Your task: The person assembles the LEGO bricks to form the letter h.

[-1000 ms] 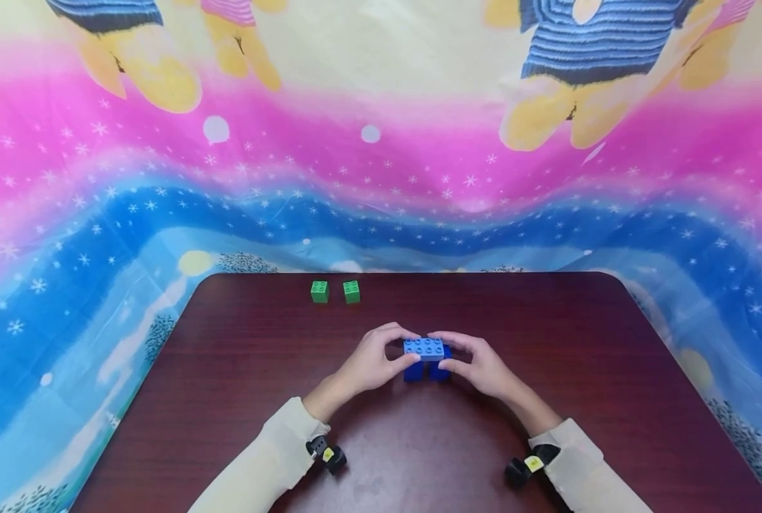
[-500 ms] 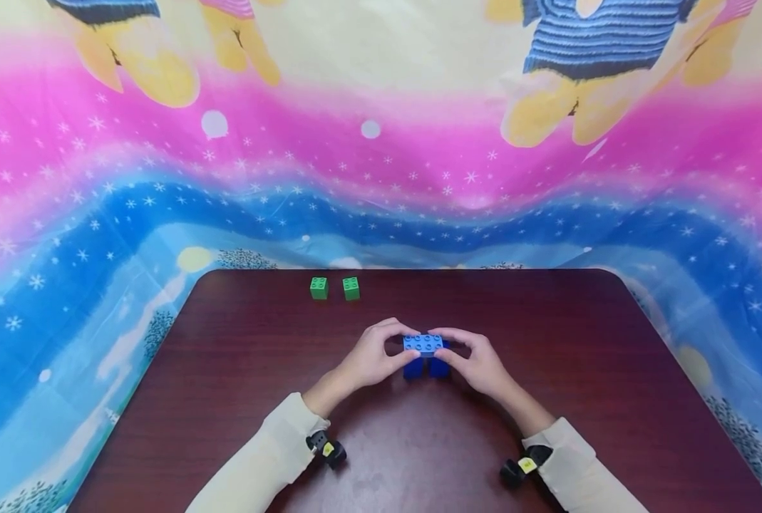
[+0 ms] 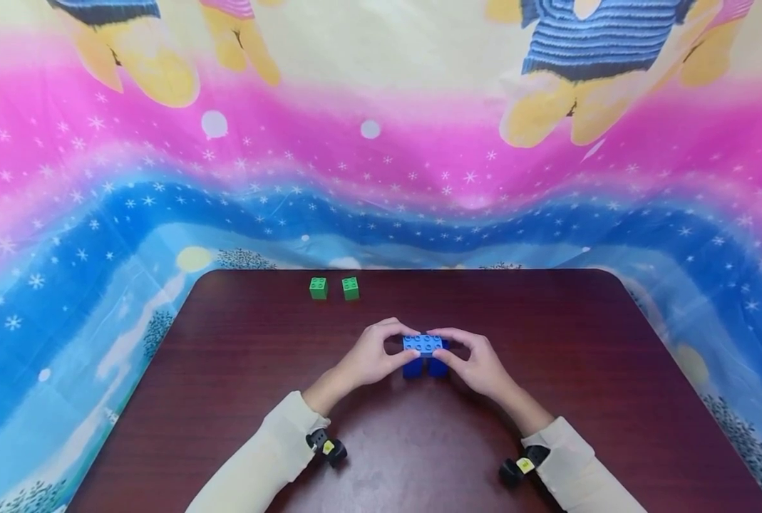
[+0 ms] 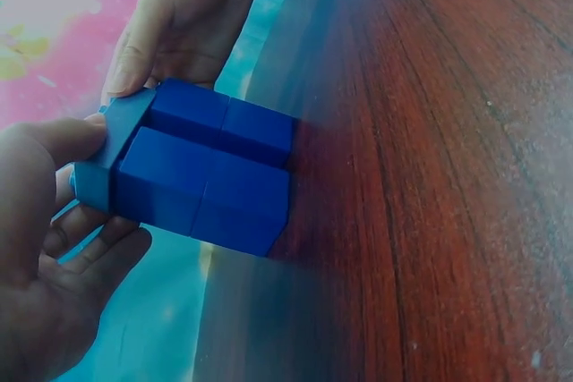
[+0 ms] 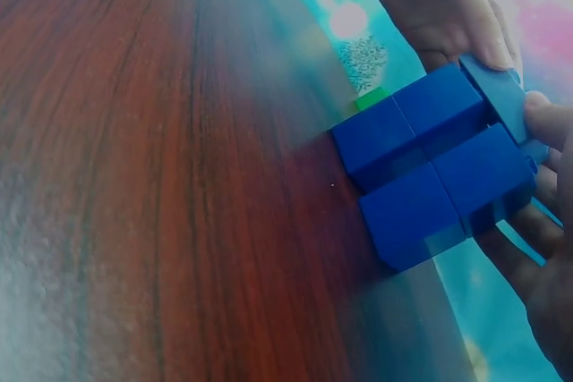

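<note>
Both the left hand (image 3: 368,358) and right hand (image 3: 481,363) pinch the light blue brick (image 3: 423,345) atop two dark blue stacks (image 3: 413,368) in the head view, green blocks (image 3: 318,289) well apart behind. From the left wrist, the stacks stand parted, so uneven pressing could splay them; from the right wrist, no obstacle shows beside the brick.

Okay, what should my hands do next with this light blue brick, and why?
I'd probably press the light blue brick straight down, evenly. Your left hand and right hand pinch it near opposite ends, and it bridges two dark blue stacks standing apart on the table. I can't tell whether it's fully seated, so steady pressure seems sensible.
</note>
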A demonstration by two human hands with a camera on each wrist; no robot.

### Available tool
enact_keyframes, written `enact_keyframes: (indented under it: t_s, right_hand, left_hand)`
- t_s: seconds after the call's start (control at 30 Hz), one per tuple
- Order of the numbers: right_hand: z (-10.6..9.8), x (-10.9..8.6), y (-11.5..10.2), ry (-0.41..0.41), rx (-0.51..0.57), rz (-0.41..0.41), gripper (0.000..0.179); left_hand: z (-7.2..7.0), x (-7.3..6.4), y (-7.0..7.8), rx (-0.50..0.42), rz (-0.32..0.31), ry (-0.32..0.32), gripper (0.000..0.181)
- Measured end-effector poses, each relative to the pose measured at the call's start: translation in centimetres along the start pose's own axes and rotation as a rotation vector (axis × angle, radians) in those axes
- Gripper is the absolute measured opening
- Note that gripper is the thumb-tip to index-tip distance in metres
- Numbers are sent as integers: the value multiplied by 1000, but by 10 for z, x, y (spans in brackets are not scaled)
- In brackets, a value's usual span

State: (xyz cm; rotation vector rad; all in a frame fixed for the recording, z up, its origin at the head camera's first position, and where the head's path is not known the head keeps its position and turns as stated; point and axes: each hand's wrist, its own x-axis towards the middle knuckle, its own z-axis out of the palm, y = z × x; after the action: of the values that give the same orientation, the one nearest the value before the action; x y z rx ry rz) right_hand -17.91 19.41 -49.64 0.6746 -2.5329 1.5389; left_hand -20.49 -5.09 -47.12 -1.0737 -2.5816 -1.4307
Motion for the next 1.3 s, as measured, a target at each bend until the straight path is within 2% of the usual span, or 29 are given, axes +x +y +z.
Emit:
enact_keyframes:
  t_s: [0.27,0.53,0.77,1.07,1.3]
  right_hand:
    - [1,0,1,-12,28,-32,31]
    - [1,-1,-1,-16,3,-35,30]
    - [0,-1,-2,-17,12,-47,30]
    - [-1,1,-8,-41,4,-25,29]
    - [-4,5,-4,-63,10,-43,28]
  left_hand:
    - [1,-2,-1,-27,11,5,29]
    - [8,-4,-6,-81,51,45,27]
    - [14,-7,-8,-111,58,72,29]
    - [18,-9,-9,-104,31,94,33]
    - [16,-9,-10,-94,56,97,37]
